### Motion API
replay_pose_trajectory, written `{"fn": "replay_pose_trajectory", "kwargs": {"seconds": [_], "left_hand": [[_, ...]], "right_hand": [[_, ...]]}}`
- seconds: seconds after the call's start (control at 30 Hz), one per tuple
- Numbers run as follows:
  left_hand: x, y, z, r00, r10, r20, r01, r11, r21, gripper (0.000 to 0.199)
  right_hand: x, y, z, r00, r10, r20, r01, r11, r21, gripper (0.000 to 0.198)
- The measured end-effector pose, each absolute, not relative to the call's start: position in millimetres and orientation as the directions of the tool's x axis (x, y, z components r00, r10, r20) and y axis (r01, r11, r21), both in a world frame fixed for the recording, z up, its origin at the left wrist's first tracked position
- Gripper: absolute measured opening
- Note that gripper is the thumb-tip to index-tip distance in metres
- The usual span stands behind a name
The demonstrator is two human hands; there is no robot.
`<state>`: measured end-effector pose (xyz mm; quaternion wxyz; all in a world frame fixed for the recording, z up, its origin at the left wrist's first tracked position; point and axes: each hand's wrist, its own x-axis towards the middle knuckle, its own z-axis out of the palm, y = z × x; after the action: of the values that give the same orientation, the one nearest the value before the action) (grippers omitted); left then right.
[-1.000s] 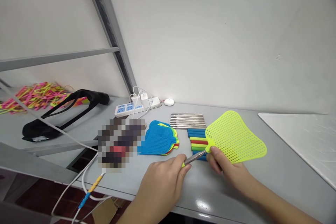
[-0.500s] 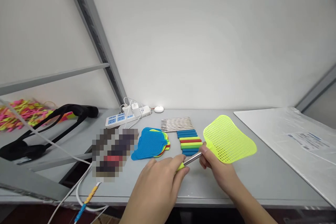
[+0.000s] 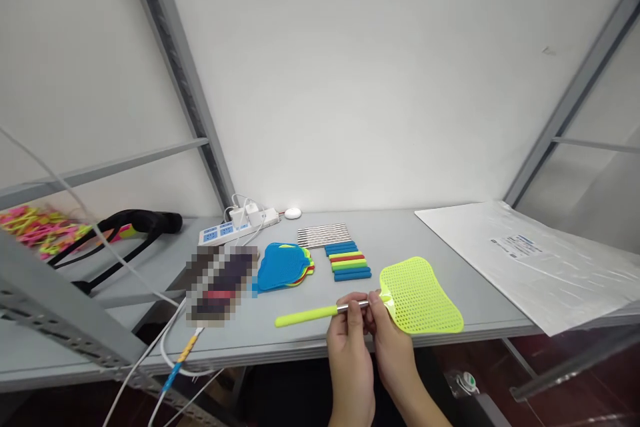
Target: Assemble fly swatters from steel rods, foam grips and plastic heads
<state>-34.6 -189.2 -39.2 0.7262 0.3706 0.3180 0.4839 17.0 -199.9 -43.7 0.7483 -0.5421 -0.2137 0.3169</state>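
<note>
I hold a yellow-green fly swatter (image 3: 420, 295) level over the front edge of the grey table (image 3: 450, 250). My left hand (image 3: 350, 340) pinches its short metal shaft, and the green grip sticks out to the left of that hand. My right hand (image 3: 393, 340) grips the neck where the mesh head joins the shaft. Behind them lie a stack of swatter heads (image 3: 283, 265) with a blue one on top, a row of coloured foam grips (image 3: 349, 260) and a row of metal rods (image 3: 323, 235).
A white power strip (image 3: 237, 225) with plugged chargers sits at the back, a small white disc (image 3: 293, 213) beside it. A clear plastic bag sheet (image 3: 530, 257) covers the table's right side. Grey shelf posts rise left and right. Black straps (image 3: 125, 230) and pink bands (image 3: 35, 223) lie far left.
Both hands drew back toward the table's front edge with the swatter. My left hand slid off the green grip onto the metal shaft, so the grip now shows. The view shifted right.
</note>
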Motion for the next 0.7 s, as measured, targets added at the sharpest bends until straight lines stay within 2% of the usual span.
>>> {"fn": "replay_pose_trajectory", "kwargs": {"seconds": [0.1, 0.27, 0.53, 0.6, 0.7], "left_hand": [[-28, -185, -36, 0.297, 0.948, -0.110, -0.536, 0.261, 0.803, 0.044], [-27, -171, -39, 0.288, 0.957, -0.026, -0.598, 0.201, 0.776, 0.038], [-28, -158, -57, 0.279, 0.960, 0.019, -0.602, 0.160, 0.782, 0.032], [-31, -153, -54, 0.249, 0.968, 0.026, -0.630, 0.141, 0.764, 0.031], [-45, -140, -48, 0.105, 0.994, 0.026, -0.672, 0.051, 0.739, 0.031]], "right_hand": [[18, -198, -40, 0.686, 0.724, -0.065, -0.237, 0.138, -0.962, 0.033], [18, -183, -41, 0.714, 0.694, -0.093, -0.271, 0.152, -0.951, 0.030], [16, -170, -54, 0.689, 0.723, -0.050, -0.239, 0.161, -0.958, 0.023], [28, -170, -55, 0.735, 0.678, -0.025, -0.239, 0.224, -0.945, 0.023], [54, -176, -55, 0.792, 0.611, 0.017, -0.294, 0.405, -0.866, 0.033]]}}
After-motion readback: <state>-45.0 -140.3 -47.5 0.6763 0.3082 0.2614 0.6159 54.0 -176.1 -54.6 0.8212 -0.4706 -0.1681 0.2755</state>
